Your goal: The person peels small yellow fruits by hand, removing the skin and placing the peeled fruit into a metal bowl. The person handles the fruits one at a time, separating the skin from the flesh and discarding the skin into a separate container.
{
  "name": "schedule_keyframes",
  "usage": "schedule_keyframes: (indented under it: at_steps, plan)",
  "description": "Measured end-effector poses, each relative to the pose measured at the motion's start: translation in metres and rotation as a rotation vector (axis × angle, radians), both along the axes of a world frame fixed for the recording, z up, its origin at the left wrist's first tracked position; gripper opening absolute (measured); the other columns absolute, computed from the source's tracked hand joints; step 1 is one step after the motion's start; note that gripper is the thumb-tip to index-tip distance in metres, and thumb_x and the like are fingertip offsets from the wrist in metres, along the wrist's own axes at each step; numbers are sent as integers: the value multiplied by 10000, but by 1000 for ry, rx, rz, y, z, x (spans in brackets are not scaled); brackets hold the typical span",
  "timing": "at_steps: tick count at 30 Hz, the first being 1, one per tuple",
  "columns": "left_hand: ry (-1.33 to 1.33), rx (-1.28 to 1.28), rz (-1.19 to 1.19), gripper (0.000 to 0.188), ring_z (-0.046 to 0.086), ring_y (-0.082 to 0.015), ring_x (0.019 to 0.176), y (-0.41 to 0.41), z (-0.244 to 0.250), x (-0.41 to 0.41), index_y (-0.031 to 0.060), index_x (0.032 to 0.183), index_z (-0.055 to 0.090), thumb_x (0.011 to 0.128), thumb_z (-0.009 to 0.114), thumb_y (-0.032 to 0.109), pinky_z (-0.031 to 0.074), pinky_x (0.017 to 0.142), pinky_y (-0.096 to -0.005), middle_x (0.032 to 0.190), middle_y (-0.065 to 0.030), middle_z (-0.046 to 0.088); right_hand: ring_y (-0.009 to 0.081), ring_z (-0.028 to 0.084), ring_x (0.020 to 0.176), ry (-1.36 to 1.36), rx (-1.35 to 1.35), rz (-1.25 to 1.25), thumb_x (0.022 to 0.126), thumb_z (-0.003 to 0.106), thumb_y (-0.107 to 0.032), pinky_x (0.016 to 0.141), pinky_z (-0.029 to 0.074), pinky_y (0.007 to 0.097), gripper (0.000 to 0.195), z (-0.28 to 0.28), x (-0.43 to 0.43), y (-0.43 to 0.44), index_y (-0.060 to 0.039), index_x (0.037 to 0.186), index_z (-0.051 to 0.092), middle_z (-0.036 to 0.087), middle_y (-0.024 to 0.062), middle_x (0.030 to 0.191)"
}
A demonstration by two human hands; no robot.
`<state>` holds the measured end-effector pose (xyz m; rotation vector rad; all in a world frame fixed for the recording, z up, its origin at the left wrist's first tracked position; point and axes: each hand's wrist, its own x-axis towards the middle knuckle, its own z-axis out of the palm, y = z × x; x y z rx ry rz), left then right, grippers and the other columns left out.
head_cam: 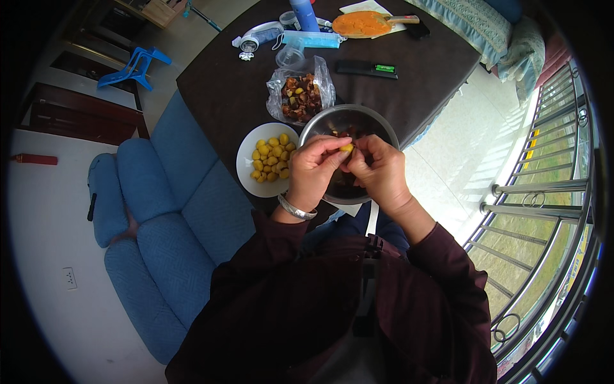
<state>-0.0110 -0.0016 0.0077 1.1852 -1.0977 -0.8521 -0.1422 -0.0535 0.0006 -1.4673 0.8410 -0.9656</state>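
Note:
Over a steel bowl (389,126), a peeled yellow chestnut (346,148) sits between the fingertips of both hands. My left hand (311,165), with a silver bangle at the wrist, pinches it from the left. Thumb and fingers of my right hand (382,165) close on its right side. Dark brown chestnuts or shells lie in the steel bowl, partly hidden by my hands. To the left, a white bowl (244,175) holds many peeled yellow chestnuts (272,157). Behind the bowls stands an open clear plastic bag (276,103) of brown shell pieces (303,98).
On the dark brown table (225,72) lie a remote control with its battery bay exposed (367,68), a blue face mask (312,39), plastic cups (289,54), a blue bottle (304,14) and an orange paddle (362,24). A blue sofa (192,192) adjoins the left side; metal railing (537,192) runs at right.

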Motion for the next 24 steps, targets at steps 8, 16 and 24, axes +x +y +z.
schedule_keyframes:
  at_steps: [8, 16, 24]
  plan:
    - [374, 113, -135, 211, 602, -115, 774, 1, -1, 8, -11, 1079, 615, 873, 572, -14, 509, 708, -227, 1017, -74, 612, 37, 552, 522, -162, 358, 114, 893, 572, -87, 439, 463, 187, 107, 7, -6, -4, 13, 930, 568, 619, 20, 716]
    - [543, 138, -186, 235, 568, -109, 882, 0, 1, 7, 6, 1112, 592, 877, 584, 7, 478, 815, -241, 1036, -59, 608, 79, 571, 575, -44, -171, -10, 832, 637, -56, 546, 492, 229, 116, -1, -2, -3, 5, 910, 576, 618, 58, 724]
    - [554, 100, -140, 266, 588, -141, 983, -1, 6, 7, 13, 1126, 561, 863, 592, -9, 487, 846, -271, 1101, -98, 607, 133, 584, 582, -32, -35, -65, 790, 651, -40, 560, 491, 253, 122, -4, -3, -4, -16, 886, 580, 598, 77, 712]
